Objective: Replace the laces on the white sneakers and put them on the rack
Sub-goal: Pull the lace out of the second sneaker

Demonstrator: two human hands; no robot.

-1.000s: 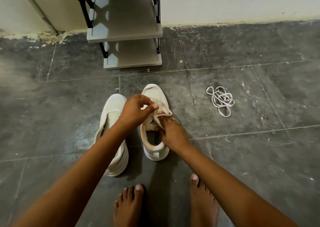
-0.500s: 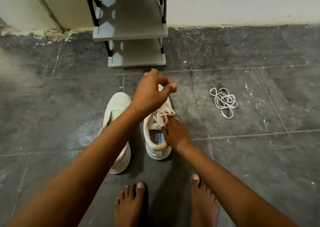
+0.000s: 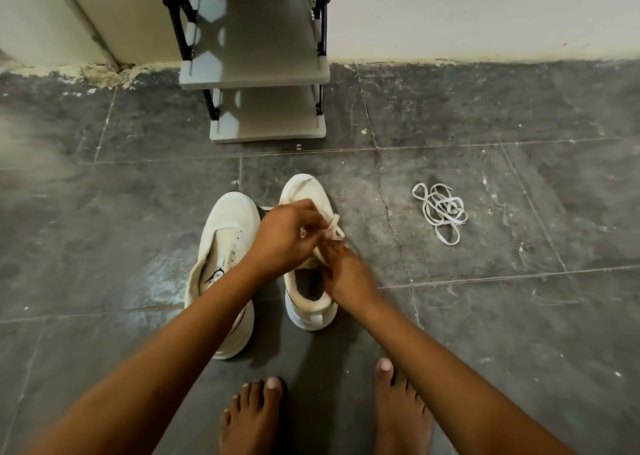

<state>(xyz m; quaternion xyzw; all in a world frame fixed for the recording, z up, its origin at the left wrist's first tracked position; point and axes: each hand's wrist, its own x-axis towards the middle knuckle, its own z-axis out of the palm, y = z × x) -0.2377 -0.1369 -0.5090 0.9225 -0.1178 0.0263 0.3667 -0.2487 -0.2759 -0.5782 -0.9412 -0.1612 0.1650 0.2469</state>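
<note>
Two white sneakers stand side by side on the dark floor, toes pointing away from me. The left sneaker (image 3: 227, 243) has no lace in it. My left hand (image 3: 284, 238) reaches across over the right sneaker (image 3: 304, 191) and pinches its cream lace (image 3: 335, 227) near the eyelets. My right hand (image 3: 346, 274) rests on that sneaker's tongue and collar, fingertips closed on the lace too. The white shoe rack (image 3: 256, 73) stands against the wall straight ahead.
A loose bundle of white laces (image 3: 441, 212) lies on the floor to the right of the sneakers. My two bare feet (image 3: 252, 416) stand at the bottom of the view. The wall runs along the top, behind the rack.
My left hand, which had risen pulling the lace half a second ago, has come back down onto the right sneaker. My right hand has stayed on the shoe.
</note>
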